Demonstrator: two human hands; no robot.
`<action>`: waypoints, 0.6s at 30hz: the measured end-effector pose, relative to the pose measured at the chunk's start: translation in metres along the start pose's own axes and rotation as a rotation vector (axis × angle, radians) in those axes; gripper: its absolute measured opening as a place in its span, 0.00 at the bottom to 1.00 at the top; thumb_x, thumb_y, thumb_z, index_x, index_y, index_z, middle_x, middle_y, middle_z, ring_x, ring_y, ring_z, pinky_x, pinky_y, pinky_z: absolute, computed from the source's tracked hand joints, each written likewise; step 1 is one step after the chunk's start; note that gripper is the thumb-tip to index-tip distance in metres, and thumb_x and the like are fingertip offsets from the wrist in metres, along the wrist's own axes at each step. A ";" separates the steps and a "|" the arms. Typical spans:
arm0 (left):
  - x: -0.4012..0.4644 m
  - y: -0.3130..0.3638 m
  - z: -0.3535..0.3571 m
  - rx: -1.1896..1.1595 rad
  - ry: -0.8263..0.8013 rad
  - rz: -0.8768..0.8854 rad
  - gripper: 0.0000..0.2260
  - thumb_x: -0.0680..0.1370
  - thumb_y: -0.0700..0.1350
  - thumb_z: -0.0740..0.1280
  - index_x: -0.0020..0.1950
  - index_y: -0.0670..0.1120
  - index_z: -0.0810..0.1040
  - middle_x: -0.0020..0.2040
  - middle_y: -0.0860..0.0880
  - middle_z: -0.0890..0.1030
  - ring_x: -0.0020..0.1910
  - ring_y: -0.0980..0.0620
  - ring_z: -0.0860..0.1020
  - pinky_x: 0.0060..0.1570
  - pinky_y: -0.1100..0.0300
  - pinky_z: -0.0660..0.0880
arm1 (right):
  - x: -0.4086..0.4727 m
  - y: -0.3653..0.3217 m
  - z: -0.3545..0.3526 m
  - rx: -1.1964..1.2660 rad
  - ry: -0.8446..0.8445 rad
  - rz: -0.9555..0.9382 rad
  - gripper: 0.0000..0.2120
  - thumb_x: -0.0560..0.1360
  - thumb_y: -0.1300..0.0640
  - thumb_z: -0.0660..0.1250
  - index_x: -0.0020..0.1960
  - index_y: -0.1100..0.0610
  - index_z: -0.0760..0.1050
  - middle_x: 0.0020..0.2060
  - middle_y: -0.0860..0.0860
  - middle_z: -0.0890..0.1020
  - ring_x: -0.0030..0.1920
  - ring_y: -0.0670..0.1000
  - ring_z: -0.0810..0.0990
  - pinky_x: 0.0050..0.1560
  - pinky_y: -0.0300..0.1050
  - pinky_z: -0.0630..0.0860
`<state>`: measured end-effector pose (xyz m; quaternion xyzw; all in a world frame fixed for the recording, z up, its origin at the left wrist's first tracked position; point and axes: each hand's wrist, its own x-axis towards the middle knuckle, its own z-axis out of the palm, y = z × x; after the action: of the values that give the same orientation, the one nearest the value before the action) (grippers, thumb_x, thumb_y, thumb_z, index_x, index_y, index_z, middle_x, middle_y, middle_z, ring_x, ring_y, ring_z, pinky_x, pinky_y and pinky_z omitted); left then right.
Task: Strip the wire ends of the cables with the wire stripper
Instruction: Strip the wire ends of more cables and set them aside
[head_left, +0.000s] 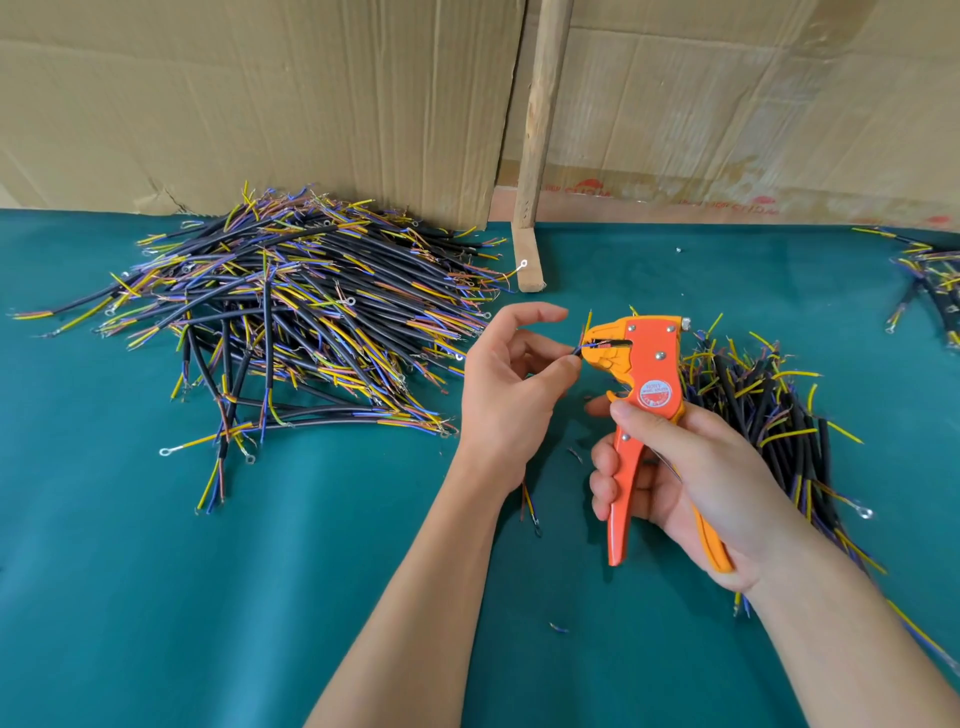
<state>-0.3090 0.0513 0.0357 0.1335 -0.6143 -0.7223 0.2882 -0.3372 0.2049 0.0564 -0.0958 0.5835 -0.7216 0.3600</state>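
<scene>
Right hand (691, 467) grips wire stripper (641, 410) handles; left hand (511, 384) pinches cable (577, 351) at stripper mouth.

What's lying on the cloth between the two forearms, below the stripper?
In the head view, bare green cloth mostly, with one small wire scrap between the forearms, below the wire stripper.

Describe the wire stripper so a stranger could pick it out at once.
On the green table, look between the two cable piles, the big left pile and the right pile. The wire stripper is upright in the right hand, the only bright orange tool among black cables.
</scene>
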 end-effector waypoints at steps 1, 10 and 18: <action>0.000 0.000 0.000 0.000 -0.001 0.000 0.17 0.74 0.28 0.70 0.55 0.48 0.79 0.37 0.48 0.81 0.34 0.54 0.76 0.40 0.59 0.74 | 0.000 0.000 0.000 -0.002 0.002 -0.003 0.27 0.72 0.53 0.71 0.63 0.70 0.70 0.34 0.62 0.76 0.31 0.60 0.76 0.31 0.53 0.78; 0.000 -0.001 -0.001 0.010 -0.012 0.000 0.18 0.73 0.28 0.69 0.55 0.47 0.79 0.35 0.51 0.81 0.33 0.55 0.76 0.39 0.61 0.74 | 0.000 0.001 -0.003 -0.016 0.005 -0.014 0.28 0.72 0.53 0.72 0.64 0.70 0.70 0.34 0.62 0.76 0.30 0.59 0.75 0.31 0.53 0.78; 0.002 -0.002 -0.005 0.028 -0.029 -0.003 0.19 0.73 0.29 0.70 0.55 0.50 0.79 0.36 0.49 0.81 0.34 0.52 0.76 0.40 0.57 0.75 | 0.001 0.003 -0.002 -0.003 0.030 -0.009 0.27 0.73 0.52 0.72 0.61 0.69 0.69 0.31 0.58 0.73 0.27 0.56 0.70 0.28 0.49 0.73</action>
<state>-0.3084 0.0467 0.0326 0.1282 -0.6283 -0.7159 0.2763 -0.3381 0.2054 0.0529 -0.0880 0.5895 -0.7237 0.3479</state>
